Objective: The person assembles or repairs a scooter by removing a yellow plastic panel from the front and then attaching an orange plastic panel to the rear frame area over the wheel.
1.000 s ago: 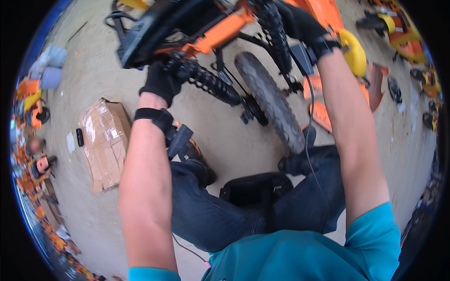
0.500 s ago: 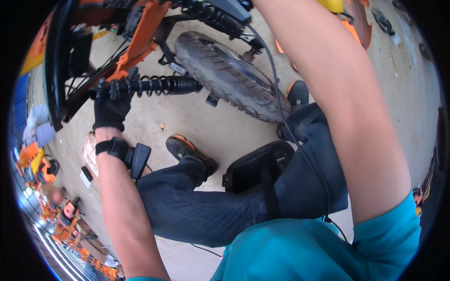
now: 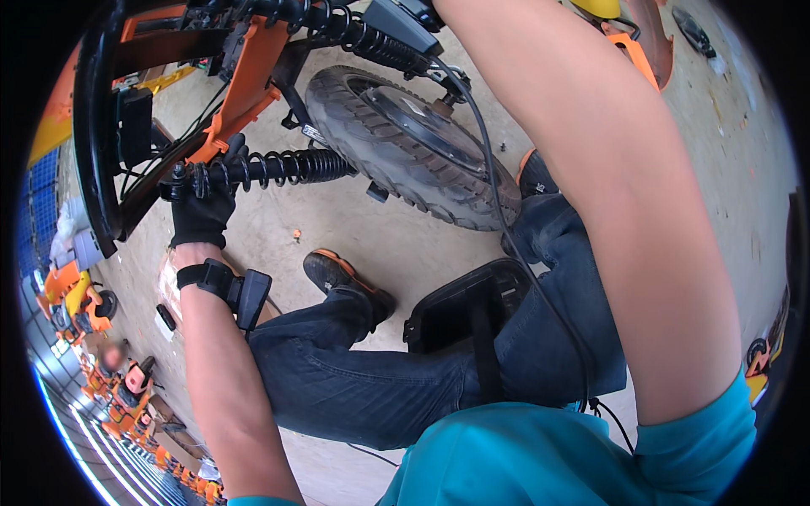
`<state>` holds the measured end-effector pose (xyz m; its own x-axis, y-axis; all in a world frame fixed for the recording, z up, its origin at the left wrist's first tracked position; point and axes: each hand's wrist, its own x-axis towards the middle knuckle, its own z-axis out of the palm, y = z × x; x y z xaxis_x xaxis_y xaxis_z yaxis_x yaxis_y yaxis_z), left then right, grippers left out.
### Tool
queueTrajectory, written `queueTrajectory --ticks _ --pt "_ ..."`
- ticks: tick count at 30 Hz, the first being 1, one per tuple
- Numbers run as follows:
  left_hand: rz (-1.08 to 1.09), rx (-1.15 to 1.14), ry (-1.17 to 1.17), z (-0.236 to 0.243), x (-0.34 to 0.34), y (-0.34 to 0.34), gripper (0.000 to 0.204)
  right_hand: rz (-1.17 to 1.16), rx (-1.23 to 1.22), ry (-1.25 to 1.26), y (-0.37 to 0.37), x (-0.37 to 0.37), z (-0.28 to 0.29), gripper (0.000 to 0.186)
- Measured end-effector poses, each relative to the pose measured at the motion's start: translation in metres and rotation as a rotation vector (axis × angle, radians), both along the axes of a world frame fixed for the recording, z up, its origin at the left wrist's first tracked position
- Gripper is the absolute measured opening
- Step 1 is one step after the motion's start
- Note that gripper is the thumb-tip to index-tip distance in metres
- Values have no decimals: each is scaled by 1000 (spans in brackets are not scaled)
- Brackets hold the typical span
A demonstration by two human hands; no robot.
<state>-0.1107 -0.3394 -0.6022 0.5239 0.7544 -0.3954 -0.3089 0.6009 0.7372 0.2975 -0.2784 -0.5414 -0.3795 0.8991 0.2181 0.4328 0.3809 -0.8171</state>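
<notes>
My left hand (image 3: 202,212), in a black glove, is closed around the upper end of a black coil-spring shock absorber (image 3: 297,168). Its fingertips show above the spring, while the palm is behind it. The shock's other end meets the area beside a knobbly black tyre (image 3: 422,181) with a dark hub. An orange bracket (image 3: 253,80) on the black vehicle frame (image 3: 99,143) comes down close to that hand. My right forearm reaches up past the top edge, so the right hand is out of sight. A second shock absorber (image 3: 384,49) lies near the right wrist's black device (image 3: 403,25).
A black open tray-like part (image 3: 422,325) lies between my legs, under a strap. A dark cable (image 3: 485,143) runs down from my right wrist. Orange and yellow body panels (image 3: 72,295) are strewn at the left, with another orange panel (image 3: 637,59) at upper right.
The wheel and frame sit slightly differently in view, and more of the hub shows. My left hand stays on the shock absorber, a little lower in the picture. The right forearm shifts slightly left.
</notes>
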Motion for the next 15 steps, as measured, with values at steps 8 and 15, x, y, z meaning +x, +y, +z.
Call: queueTrajectory --ticks 8,15 --pt "83 -96 -135 -20 -33 7 58 19 -616 413 -7 -13 3 22" --pt "364 -34 10 14 21 -18 35 105 -710 549 25 34 -33 46"
